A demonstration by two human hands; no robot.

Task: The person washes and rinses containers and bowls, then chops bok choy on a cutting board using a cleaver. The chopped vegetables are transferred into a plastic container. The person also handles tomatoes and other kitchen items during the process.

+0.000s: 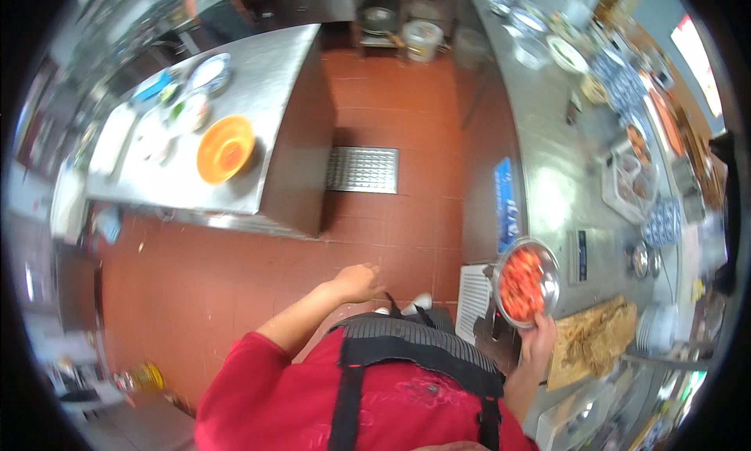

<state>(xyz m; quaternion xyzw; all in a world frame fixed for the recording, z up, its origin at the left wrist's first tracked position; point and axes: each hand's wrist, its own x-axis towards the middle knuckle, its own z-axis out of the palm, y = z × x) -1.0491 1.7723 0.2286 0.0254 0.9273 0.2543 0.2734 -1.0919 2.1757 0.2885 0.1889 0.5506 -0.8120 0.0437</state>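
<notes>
My right hand (537, 341) grips the near rim of a round metal bowl (552, 288). Chopped red pieces that look like tomato (521, 285) fill much of it. The bowl is at the front edge of the right-hand steel counter (547, 193), beside a wooden cutting board (583, 337) with a crumpled brown cloth-like heap on it. Over the tiled floor in front of my body, my left hand (358, 283) hangs with nothing in it, its fingers loosely bent and apart.
An orange basin (226, 149), a blue-and-white plate (209, 73) and blurred items stand on the left steel table (285, 60). A metal floor grate (363, 169) lies between table and counter. Along the right counter are a scale (588, 257), a clear plastic container (628, 186) and several bowls.
</notes>
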